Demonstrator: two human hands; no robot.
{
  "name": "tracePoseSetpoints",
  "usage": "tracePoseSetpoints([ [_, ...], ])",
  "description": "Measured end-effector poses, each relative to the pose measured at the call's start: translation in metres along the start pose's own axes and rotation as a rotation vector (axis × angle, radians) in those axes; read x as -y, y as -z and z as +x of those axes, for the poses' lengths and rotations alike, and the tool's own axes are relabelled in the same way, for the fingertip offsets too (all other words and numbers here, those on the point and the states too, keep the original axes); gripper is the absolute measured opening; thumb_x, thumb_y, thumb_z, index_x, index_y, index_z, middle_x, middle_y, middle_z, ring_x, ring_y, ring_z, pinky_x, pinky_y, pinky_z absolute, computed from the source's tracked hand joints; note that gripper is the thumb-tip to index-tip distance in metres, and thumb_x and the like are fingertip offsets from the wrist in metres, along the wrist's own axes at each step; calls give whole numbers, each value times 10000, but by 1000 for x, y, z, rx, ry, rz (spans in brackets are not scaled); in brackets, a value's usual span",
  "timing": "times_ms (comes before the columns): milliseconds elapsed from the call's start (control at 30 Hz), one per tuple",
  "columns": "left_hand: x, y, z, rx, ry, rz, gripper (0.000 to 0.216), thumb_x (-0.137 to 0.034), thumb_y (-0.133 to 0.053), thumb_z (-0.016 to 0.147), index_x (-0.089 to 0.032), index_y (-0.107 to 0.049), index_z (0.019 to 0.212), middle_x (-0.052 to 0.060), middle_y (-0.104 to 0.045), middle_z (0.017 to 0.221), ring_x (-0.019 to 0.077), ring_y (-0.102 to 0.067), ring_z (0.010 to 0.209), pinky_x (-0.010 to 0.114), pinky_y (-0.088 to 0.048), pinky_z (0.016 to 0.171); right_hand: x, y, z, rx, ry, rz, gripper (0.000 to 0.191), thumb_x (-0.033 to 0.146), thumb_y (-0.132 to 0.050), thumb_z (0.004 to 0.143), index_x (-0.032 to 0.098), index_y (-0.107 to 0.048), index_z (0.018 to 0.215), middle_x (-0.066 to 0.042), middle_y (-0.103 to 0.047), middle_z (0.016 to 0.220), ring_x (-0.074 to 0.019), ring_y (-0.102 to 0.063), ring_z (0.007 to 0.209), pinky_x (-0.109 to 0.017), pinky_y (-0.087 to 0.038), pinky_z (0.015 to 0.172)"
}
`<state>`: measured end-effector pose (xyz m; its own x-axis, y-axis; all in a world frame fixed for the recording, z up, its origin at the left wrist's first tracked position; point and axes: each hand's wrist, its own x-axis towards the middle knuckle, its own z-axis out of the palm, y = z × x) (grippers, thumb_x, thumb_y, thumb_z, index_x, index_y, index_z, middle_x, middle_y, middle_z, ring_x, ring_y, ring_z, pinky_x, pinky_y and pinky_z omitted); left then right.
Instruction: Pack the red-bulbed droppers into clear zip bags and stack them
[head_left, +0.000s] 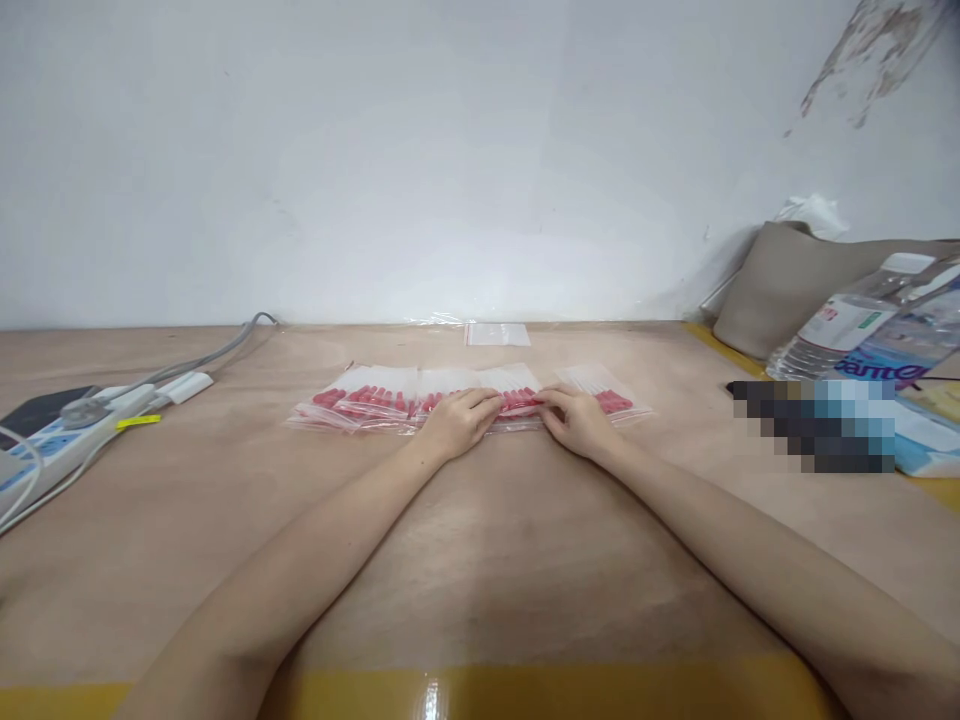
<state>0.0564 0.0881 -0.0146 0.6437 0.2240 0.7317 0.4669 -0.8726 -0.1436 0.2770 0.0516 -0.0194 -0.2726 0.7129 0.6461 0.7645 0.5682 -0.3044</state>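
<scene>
A row of several clear plastic bags (pixel 375 398) filled with red-tipped pieces lies across the middle of the wooden table (pixel 480 560). My left hand (pixel 457 420) rests on the bags at the row's centre, fingers curled and pinching a bag's edge. My right hand (pixel 577 418) sits just to its right, fingers also closed on a bag. Both forearms stretch from the near edge. An empty clear zip bag (pixel 497 334) lies flat behind the row, by the wall.
A white power strip (pixel 67 435) with grey cables lies at the left edge. At the right stand a beige bag (pixel 795 290), plastic water bottles (pixel 862 330) and a blurred dark object (pixel 817 425). Yellow tape (pixel 480 690) marks the near edge.
</scene>
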Motion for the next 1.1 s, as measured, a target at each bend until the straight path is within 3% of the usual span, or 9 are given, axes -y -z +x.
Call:
tracePoseSetpoints([
  [167,-1,4,-4,5,-8,-28,225,-138,-448,841,-165,-615,990,63,-649,997,159,-630,872,277,-534,749,3,-11,4,-116,58,-24,249,133,-457,803,203,-661,927,-76,-649,932,-176,-607,863,-320,-499,768],
  [333,1,14,-8,35,-34,-19,207,-191,-490,814,-149,-627,964,67,-652,983,156,-631,863,262,-536,752,4,-15,3,-67,121,-98,234,187,-467,831,223,-648,975,-65,-661,925,-175,-607,834,-305,-491,735],
  [733,12,13,-10,38,-211,166,188,-156,-429,887,-160,-617,882,56,-674,923,142,-650,755,248,-533,654,5,-2,-6,-20,190,-278,206,211,-424,850,199,-629,867,-40,-661,856,-134,-590,723,-226,-412,589],
  [933,12,14,-11,64,-260,200,204,-170,-404,896,-161,-608,899,61,-669,916,139,-648,759,243,-529,643,7,1,-7,-65,209,-481,206,256,-449,826,211,-644,777,-20,-658,756,-122,-546,607,-250,-295,513],
  [1100,10,14,-10,59,-286,208,198,-172,-410,896,-162,-605,868,58,-671,908,141,-648,739,248,-526,631,11,4,-6,-79,233,-522,232,250,-450,814,190,-622,672,-23,-642,671,-116,-525,562,-266,-270,519],
])
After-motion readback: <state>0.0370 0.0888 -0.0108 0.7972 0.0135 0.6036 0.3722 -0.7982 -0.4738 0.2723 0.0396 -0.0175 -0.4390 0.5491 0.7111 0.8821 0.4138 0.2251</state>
